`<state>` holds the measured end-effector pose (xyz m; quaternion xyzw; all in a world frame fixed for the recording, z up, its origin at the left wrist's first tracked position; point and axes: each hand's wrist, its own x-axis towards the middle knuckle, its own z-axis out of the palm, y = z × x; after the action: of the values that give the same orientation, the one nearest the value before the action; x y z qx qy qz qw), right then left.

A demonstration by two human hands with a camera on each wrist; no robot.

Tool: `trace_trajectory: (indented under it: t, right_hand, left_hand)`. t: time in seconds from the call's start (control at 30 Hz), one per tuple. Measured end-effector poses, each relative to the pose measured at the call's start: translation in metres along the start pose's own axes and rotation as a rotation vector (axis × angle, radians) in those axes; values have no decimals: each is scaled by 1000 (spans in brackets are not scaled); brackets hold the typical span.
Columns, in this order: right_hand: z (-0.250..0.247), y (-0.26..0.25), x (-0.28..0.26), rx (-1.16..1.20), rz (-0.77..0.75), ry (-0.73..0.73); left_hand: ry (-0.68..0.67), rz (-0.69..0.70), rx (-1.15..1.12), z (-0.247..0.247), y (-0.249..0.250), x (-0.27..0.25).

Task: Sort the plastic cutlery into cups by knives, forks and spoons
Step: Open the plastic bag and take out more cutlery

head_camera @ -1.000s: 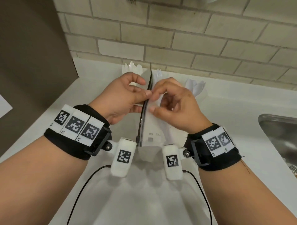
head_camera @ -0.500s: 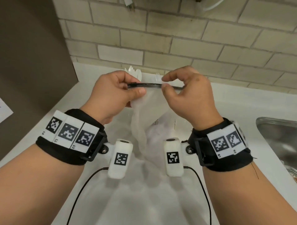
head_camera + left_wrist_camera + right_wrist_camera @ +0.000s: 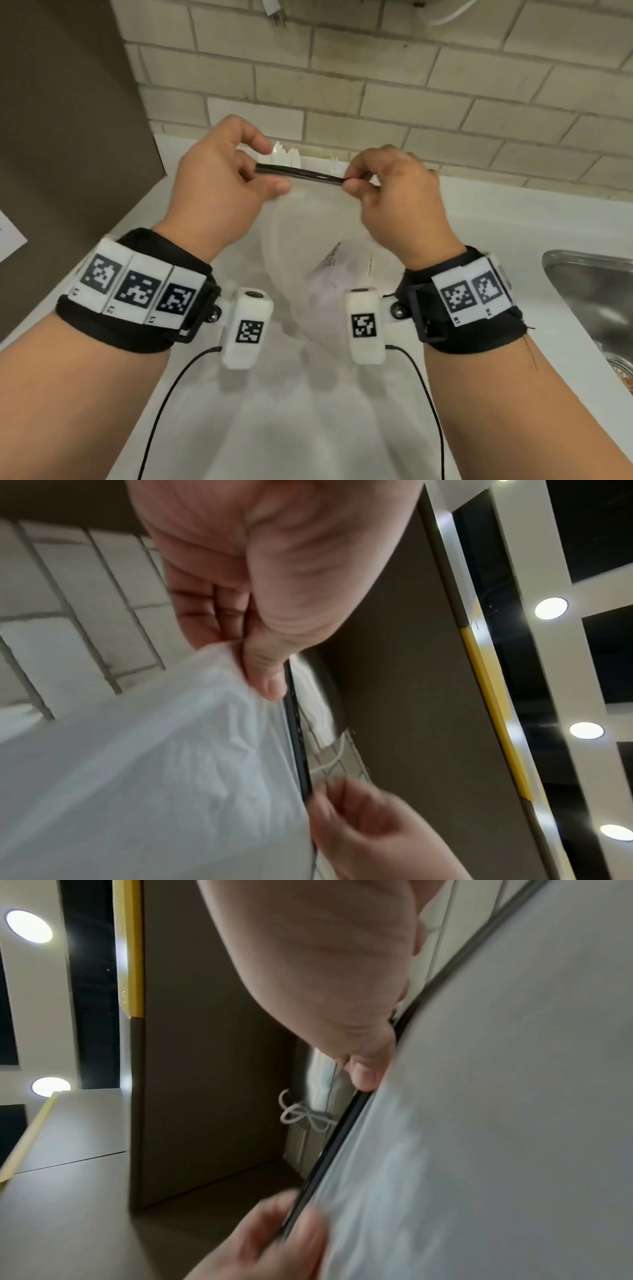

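- The translucent white plastic bag with a black zip strip along its mouth [image 3: 301,173] has swung round: a second ago the strip stood on edge between the hands, and now it runs level, held up in the air over the white counter [image 3: 479,219].
- The left hand [image 3: 219,185] pinches one end of the strip between thumb and fingers; the right hand [image 3: 394,192] pinches the other end the same way, now well apart from it.
- The bag hangs limp below the strip (whether anything is left inside cannot be told).
- White plastic cutlery [image 3: 286,157] stands behind the hands near the brick wall, its cups hidden.
- Likely meaning: the seal is being closed or worked open, a side step to the sorting itself.
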<state>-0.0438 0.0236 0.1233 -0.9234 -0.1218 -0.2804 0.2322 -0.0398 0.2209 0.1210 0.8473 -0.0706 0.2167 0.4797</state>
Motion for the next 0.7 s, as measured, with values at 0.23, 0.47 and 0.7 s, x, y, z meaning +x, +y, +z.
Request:
trace_trajectory:
  t: [0.23,0.47,0.7]
  right_hand:
    - [-12,56,1,-120,214,100]
    - [12,45,8,125,5,158]
    - [19,36,15,194,-100,202]
  left_hand:
    - [82,-74,256,-31,-35,5]
    - [-238,-10,680,-3,-18,-2]
    - [-180,129,384,27,-18,-4]
